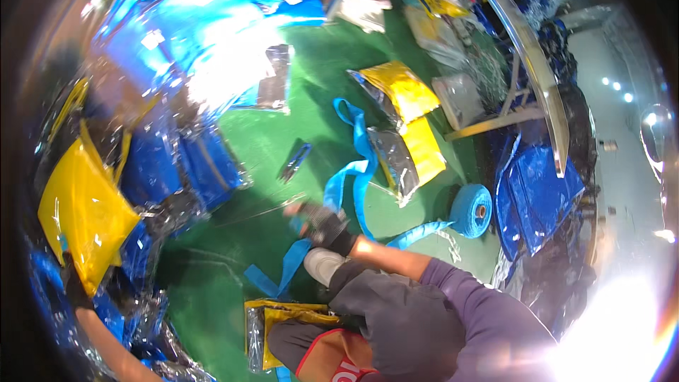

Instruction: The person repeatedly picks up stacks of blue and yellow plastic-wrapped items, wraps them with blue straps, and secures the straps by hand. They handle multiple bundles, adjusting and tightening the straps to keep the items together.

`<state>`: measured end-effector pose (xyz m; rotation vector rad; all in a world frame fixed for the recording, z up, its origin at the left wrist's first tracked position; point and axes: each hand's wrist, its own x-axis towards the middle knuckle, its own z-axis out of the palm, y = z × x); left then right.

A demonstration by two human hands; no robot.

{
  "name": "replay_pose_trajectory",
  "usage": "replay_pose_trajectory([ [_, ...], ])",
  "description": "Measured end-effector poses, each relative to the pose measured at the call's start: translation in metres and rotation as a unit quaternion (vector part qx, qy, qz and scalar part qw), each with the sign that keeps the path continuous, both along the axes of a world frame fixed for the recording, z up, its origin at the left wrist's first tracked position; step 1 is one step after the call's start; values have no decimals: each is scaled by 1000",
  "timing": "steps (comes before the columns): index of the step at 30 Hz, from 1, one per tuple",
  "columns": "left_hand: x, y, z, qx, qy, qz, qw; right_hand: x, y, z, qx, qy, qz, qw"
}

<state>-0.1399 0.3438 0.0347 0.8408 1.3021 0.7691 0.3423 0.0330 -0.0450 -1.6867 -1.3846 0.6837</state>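
Note:
My left hand (pixel 76 284), in a dark glove, is at the near edge of a yellow plastic-wrapped package (pixel 88 209) on the far left. Its fingers close on that edge, partly hidden. Just above my shoe, my right hand (pixel 322 228) wears a dark glove with bare fingertips and is slightly blurred. A light blue webbing strap (pixel 359 170) runs by it, and a piece of the strap appears pinched in the fingers. From there the strap trails along the floor to a roll (pixel 470 211) on the right. Small blue-handled snips (pixel 295 163) lie beyond my right hand.
Wrapped yellow-and-black packages (pixel 417 148) lie ahead on the green floor (pixel 311 71). Blue wrapped packages (pixel 177 163) pile up on the left. A metal frame (pixel 537 92) stands at the right beside a blue bag (pixel 537 191). Another yellow-edged package (pixel 254 336) is by my legs.

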Motion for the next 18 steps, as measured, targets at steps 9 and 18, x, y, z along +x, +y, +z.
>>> replay_pose_trajectory([
  [9, 74, -132, -50, 85, -55, -51, 994, 396, -10, -42, -373, -8, -538, 756],
  [18, 272, -272, -104, -35, -12, 2, 999, 418, 31, -90, 114, 438, -475, 755],
])
